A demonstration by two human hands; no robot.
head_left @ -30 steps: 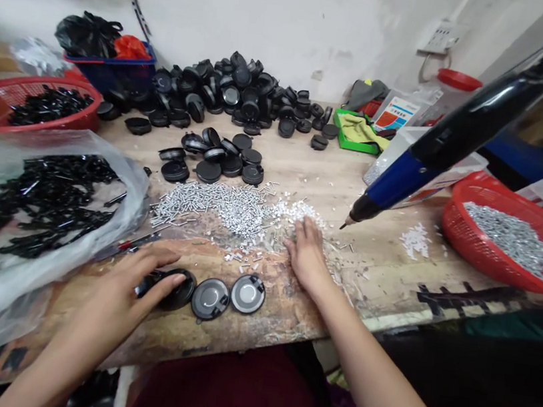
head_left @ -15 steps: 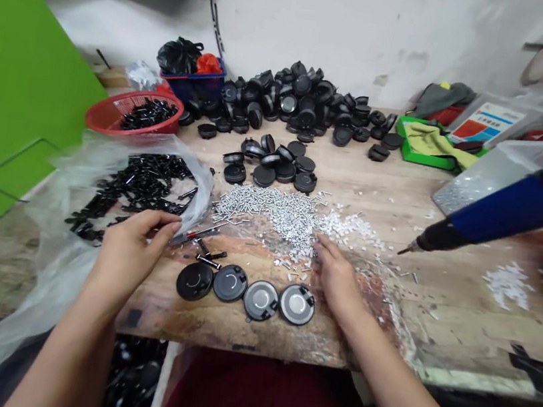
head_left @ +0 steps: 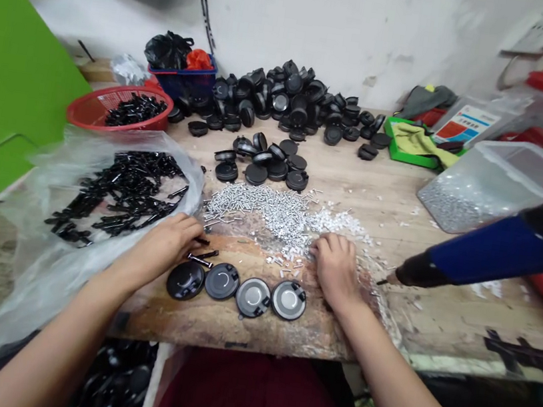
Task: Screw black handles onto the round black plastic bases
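Left hand (head_left: 172,240) has moved from bag (head_left: 195,186) to clips (head_left: 201,261); whether its grip or the right hand (head_left: 336,266)'s is clamped, I cannot tell. Four discs (head_left: 252,296) are lined up, clips loose.

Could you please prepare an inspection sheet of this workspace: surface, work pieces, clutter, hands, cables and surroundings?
Surface: wooden table, worn and stained near its front edge.
Work pieces: four round discs in a row; silver pins and white bits heaped loose.
Clutter: pile of round black pieces by the wall; open plastic bag of black parts.
Hands: left hand beside small black parts, grip unclear; right hand at the heaps' near edge, grip unclear.
Cables: one below the wall socket.
Surroundings: green panel at left, blue-and-black tool at right.
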